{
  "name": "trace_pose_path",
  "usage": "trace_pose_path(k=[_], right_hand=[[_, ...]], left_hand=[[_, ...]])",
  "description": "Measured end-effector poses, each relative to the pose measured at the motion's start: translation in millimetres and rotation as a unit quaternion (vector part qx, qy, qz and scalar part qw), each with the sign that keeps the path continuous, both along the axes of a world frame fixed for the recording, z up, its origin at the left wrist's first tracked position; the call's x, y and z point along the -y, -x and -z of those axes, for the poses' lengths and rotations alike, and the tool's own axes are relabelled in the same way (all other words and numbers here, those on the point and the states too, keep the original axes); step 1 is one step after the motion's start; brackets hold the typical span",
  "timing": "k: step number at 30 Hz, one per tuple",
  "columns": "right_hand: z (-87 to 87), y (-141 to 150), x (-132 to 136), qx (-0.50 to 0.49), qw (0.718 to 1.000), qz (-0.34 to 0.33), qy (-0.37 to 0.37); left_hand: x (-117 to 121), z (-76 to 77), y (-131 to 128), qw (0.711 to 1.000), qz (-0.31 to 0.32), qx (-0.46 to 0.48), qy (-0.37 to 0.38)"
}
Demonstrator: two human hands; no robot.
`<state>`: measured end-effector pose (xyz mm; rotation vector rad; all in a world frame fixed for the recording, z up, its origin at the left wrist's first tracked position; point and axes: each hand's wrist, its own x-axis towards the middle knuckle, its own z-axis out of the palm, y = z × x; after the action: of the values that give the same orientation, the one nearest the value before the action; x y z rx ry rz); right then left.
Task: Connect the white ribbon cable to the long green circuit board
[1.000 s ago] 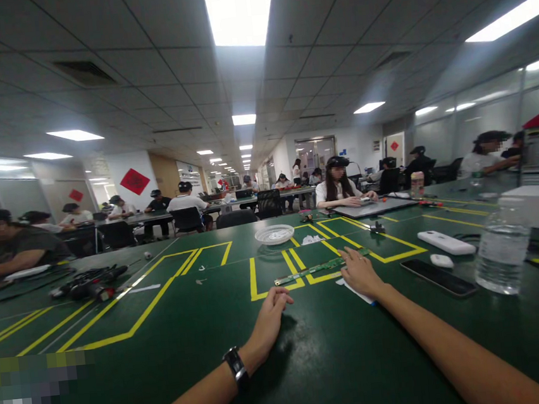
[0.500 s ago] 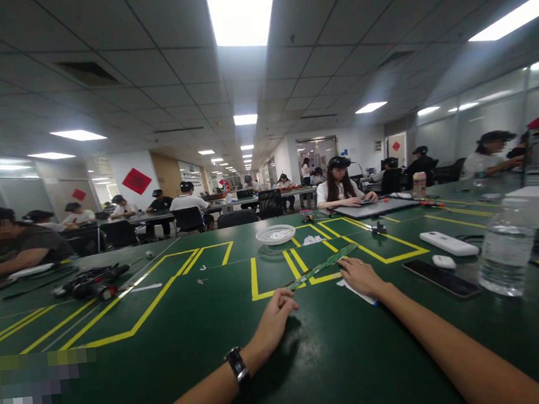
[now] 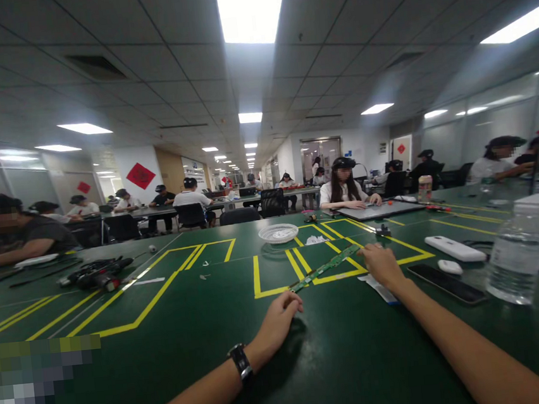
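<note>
A long, narrow green circuit board point(image 3: 326, 268) slants up to the right between my hands, over the yellow-taped part of the table. The fingers of my left hand point(image 3: 280, 315) are closed on its near left end. My right hand point(image 3: 381, 264) is at the far right end, its fingers bent and pinched on the tip of the board. Part of that grip is hidden behind the fingers. Just below my right hand lies a white slip with a blue edge point(image 3: 379, 288), partly covered by the wrist.
Beyond the board stand a white plastic basket point(image 3: 278, 233) and crumpled white paper point(image 3: 316, 240). To the right are a black phone point(image 3: 446, 283), a white device point(image 3: 455, 248) and a water bottle point(image 3: 516, 257). Black gear point(image 3: 96, 276) lies left. A person point(image 3: 344, 188) sits across the table.
My right hand has shifted right and its fingers have gone from spread over the board to pinched at its end. The left hand keeps its hold. The view has turned slightly left.
</note>
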<state>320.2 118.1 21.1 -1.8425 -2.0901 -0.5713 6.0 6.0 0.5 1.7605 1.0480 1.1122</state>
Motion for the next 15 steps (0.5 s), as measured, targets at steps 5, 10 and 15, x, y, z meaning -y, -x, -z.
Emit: trace_pose_path(k=[5, 10, 15], right_hand=[[6.1, 59, 10, -0.023, 0.989, -0.145, 0.031], [21.5, 95, 22, -0.019, 0.954, -0.234, 0.187], [15.2, 93, 32, -0.034, 0.943, -0.269, 0.191]], left_hand=[[2, -4.2, 0, 1.0, -0.009, -0.001, 0.002], [1, -1.3, 1, 0.999, -0.02, 0.008, -0.024], [-3, 1.0, 1, 0.999, -0.034, 0.021, -0.024]])
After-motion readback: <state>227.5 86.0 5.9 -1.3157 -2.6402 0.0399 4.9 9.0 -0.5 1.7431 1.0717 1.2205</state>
